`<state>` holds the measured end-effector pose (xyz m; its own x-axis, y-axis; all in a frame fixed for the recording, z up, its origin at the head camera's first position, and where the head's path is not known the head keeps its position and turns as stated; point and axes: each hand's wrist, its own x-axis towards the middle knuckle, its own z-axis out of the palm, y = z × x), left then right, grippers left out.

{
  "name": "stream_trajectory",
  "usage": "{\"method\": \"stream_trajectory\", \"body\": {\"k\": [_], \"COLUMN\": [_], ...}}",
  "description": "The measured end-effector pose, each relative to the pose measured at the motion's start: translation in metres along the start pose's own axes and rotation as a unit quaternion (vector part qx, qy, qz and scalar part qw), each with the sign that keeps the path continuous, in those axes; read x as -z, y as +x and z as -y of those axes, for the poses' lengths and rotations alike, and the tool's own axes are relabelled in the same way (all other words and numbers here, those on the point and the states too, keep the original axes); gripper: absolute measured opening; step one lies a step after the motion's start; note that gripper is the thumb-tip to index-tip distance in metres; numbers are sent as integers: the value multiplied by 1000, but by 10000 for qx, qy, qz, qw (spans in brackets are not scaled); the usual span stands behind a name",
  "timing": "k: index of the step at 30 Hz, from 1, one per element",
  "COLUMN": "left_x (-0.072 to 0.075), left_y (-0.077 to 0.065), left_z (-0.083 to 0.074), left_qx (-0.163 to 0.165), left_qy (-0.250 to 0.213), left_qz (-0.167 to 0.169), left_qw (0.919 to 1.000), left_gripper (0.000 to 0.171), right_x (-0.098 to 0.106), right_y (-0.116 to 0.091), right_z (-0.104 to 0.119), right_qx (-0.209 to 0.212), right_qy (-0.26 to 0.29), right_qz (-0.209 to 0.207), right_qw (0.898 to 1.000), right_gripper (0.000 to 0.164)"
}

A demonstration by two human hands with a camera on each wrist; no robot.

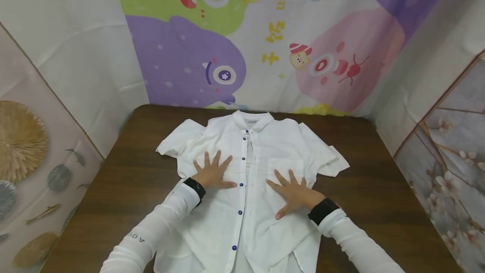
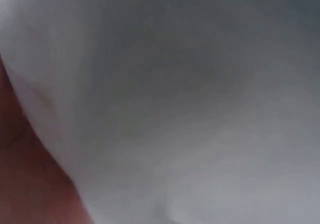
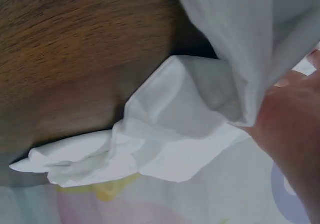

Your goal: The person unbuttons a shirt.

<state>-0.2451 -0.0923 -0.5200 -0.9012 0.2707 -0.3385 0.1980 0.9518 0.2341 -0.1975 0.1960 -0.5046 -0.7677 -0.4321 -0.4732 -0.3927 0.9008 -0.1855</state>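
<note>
A white short-sleeved shirt (image 1: pixel 261 146) with dark blue buttons lies spread out, front side up, its collar at the far end. On one front panel rests my left hand (image 1: pixel 213 175), fingers spread, the thumb close to the button strip. My right hand (image 1: pixel 295 193) lies with spread fingers on the other panel, below the chest pocket. White cloth (image 2: pixel 200 109) fills most of the left wrist view, blurred, with a bit of the left hand (image 2: pixel 35 169) at the edge. In the right wrist view, the sleeve (image 3: pixel 165 119) appears beside the right hand (image 3: pixel 290 119).
A dark brown wooden table (image 1: pixel 132 180) carries the shirt, whose lower end runs out of the head view. Behind the table hangs a cartoon-printed curtain (image 1: pixel 273 87). Patterned cloth panels stand at the left (image 1: pixel 45 172) and right (image 1: pixel 447 172).
</note>
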Motion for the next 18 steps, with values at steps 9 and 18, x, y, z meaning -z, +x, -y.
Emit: {"method": "stream_trajectory", "body": {"k": [9, 18], "left_x": [3, 1], "left_y": [11, 18], "left_z": [1, 0], "left_qx": [-14, -8], "left_qy": [-60, 100], "left_qz": [53, -304], "left_qw": [10000, 9995], "left_gripper": [99, 94], "right_x": [8, 7], "right_y": [9, 16], "right_z": [-16, -32], "right_qx": [228, 417], "right_qy": [153, 294], "right_qz": [-53, -161], "right_qw": [9996, 9986], "right_gripper": [109, 107]}}
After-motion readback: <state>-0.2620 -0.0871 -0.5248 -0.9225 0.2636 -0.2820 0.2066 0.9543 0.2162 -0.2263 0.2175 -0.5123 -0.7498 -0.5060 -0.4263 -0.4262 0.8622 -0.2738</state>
